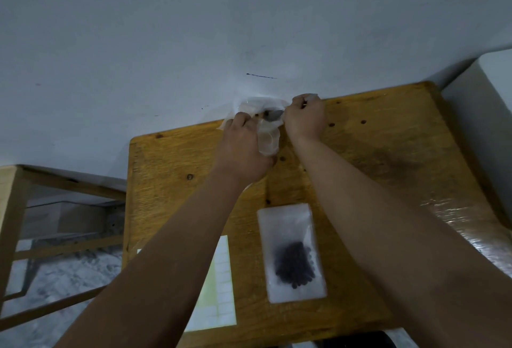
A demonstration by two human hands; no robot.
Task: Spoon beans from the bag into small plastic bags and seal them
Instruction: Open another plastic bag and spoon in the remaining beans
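Note:
At the far edge of the wooden table (374,153), my left hand (243,150) grips a small clear plastic bag (268,139) and holds its mouth up. My right hand (304,119) grips a metal spoon (273,117) whose bowl, carrying a few dark beans, sits at the small bag's mouth. Behind both hands, a larger crumpled clear bag (257,105) lies against the wall. Nearer to me, a filled small bag of dark beans (292,253) lies flat on the table between my forearms.
A sheet of white labels (221,278) lies at the table's near left, partly under my left forearm. A white wall stands right behind the table. A wooden frame (16,209) stands at the left, and a white box (487,92) at the right.

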